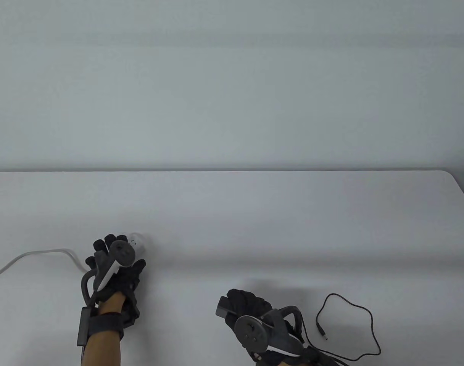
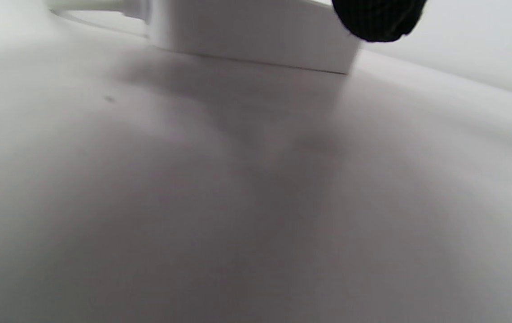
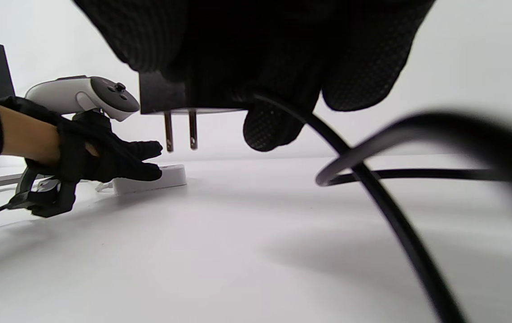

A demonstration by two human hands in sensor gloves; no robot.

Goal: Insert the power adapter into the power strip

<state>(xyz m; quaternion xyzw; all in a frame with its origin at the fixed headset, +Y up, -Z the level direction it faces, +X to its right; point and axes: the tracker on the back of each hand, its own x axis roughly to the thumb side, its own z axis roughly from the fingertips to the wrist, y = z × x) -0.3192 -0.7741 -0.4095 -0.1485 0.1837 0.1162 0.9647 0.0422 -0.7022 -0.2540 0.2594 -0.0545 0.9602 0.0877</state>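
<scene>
Table view: unmarked power strip.

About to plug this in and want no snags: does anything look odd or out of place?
Nothing stands out. The left hand rests on the power strip, the right hand holds the power adapter with straight prongs, and its cable loops loosely.

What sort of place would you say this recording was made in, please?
Probably a lab or studio bench set up for recording hand demonstrations, not a home. A bare white table stands against a plain pale wall, both hands wear sensor gloves with trackers, left hand, right hand, and only a power strip and power adapter are out.
</scene>
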